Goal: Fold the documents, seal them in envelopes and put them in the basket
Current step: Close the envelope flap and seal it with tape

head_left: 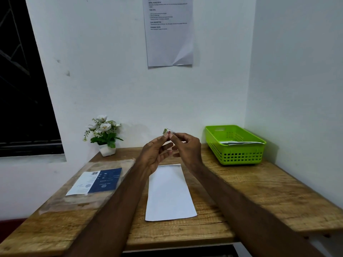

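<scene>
White-walled corner with a dark window [22, 80] at left and a printed sheet [169, 32] fixed high on the back wall, its lower right corner creased. Wooden table [259, 191] of rough planks fills the corner. On it, far left: small white pot of white flowers [104, 135] against the wall. Near left: clear plastic sleeve [87, 184] holding a blue-and-white printed card. Centre: white envelope [169, 191], lying flat, long side running away from the person. Far right, in the corner: green basket [239, 154], perforated walls, with white paper items lying inside at its right end. Both hands raised above the far end of the envelope, well clear of the table. Left hand [156, 154] and right hand [187, 149] meet at a small glue stick [168, 131]; fingertips of both pinch it, remaining left fingers loosely spread, right fingers curled.
</scene>
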`<state>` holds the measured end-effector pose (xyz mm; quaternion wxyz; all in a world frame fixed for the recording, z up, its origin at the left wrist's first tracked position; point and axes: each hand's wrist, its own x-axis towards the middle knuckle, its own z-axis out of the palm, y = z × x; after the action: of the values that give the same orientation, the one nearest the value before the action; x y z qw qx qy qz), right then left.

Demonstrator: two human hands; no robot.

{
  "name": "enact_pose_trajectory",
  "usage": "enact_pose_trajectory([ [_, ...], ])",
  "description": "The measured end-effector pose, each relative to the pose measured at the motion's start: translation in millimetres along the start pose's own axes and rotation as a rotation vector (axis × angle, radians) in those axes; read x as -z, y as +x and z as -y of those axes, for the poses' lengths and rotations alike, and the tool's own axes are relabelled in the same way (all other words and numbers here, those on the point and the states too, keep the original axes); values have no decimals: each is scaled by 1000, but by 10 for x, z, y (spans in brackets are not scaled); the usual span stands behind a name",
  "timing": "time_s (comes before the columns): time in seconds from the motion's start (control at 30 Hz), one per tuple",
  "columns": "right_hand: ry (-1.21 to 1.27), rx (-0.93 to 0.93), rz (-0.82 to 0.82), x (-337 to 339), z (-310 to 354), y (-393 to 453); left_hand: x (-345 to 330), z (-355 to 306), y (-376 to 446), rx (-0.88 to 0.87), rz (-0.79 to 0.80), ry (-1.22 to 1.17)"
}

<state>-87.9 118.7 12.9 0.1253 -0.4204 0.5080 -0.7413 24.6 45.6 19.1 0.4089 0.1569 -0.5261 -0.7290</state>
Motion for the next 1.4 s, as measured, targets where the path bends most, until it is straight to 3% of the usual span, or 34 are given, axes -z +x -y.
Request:
enact_pose_trajectory([
  [0.3,65,14,-114,-47,80,-51,-108,46,-15,-56,-68,-32],
  [0.6,-56,14,-168,-58,26,26,-135,63,-26,-62,-92,-13],
  [0.73,-52,-9,-138,-47,41,45,-133,51,-11,-46,-98,-49],
  [1.1,265,-182,30,4,198,13,-49,-62,11,-3,-60,-221],
  [1.4,296,-239,105,43,228,12,22,-148,17,-11,-100,-262],
])
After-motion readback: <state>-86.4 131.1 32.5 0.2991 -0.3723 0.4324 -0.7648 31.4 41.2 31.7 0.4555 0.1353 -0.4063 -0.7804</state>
